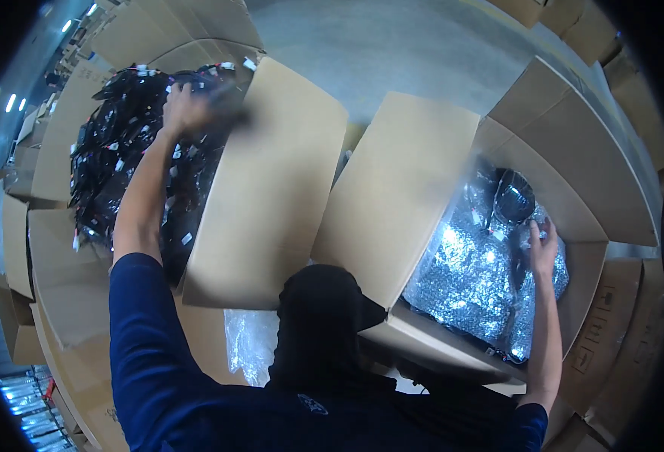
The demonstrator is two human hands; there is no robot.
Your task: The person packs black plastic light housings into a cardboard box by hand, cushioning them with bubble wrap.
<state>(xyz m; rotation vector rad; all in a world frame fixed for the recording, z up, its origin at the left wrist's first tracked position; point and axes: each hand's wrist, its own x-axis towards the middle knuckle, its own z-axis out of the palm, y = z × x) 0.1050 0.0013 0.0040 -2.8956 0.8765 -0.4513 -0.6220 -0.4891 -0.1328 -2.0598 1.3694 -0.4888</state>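
My left hand is over the left box, above a heap of black parts with white plugs and thin wires. A dark part, smeared by motion, extends right from its thumb side and appears held; its exact kind is unclear. In the right box, my right hand has its fingers apart, beside a glossy black rounded part. That part lies on silvery bubble wrap, with a thin wire and a white plug near it.
Open cardboard flaps stand between the two boxes, and another flap rises at the far right. Clear plastic wrap hangs below the left box. More cartons stand at right. Grey floor extends beyond.
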